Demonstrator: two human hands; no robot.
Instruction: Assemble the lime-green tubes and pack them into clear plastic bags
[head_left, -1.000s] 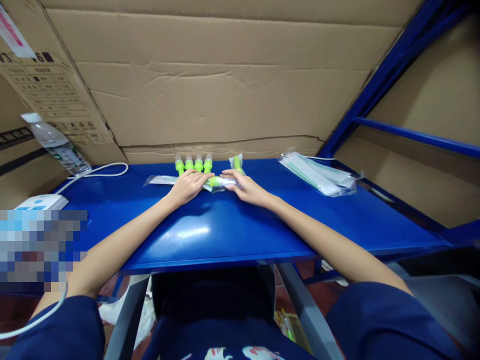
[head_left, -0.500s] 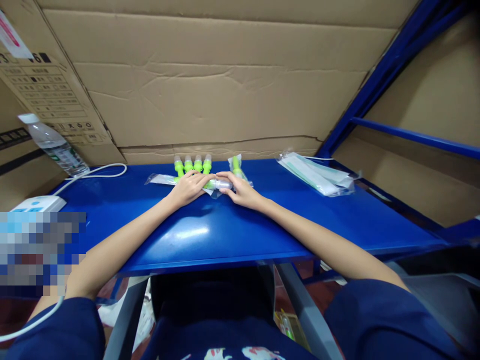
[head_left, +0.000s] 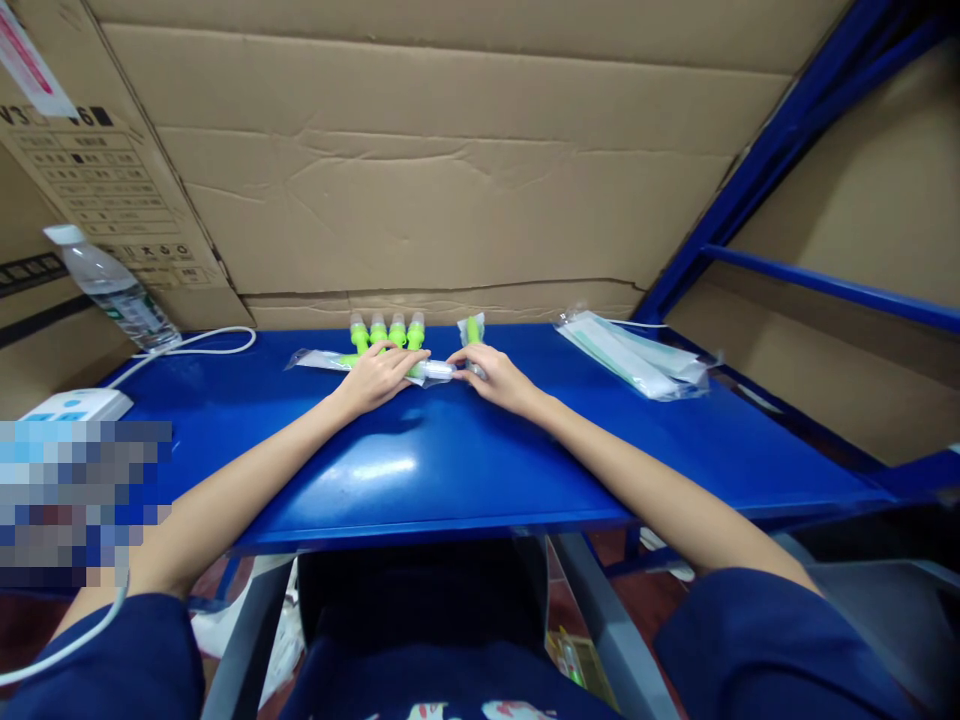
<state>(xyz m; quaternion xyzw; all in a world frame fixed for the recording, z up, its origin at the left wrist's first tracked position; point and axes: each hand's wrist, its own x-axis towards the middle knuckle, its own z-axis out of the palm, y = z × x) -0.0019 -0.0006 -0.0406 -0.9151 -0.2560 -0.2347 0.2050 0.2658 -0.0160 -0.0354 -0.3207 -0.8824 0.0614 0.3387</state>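
Note:
A green tool with a clear, transparent cap end (head_left: 437, 371) lies sideways in a clear plastic sleeve (head_left: 319, 360) near the back of the blue table. My left hand (head_left: 379, 378) lies over its green middle, fingers bent round it. At the clear end, the fingertips of my right hand (head_left: 491, 375) pinch the tip. Just behind my left hand stand several green pieces with clear caps (head_left: 386, 330) in a row. Another green piece in a clear wrapper (head_left: 474, 330) lies behind my right hand, partly covered by it.
Flat plastic packets (head_left: 634, 355) lie on the blue table (head_left: 450, 470) at the right. At the left are a water bottle (head_left: 116, 290), a white power strip (head_left: 82, 408) and a white cable (head_left: 217, 340). Cardboard (head_left: 450, 190) walls off the back.
My right hand has shifted slightly right, from around the clear end to its tip, and its fingers have drawn closer together. My left hand stays on the green tool.

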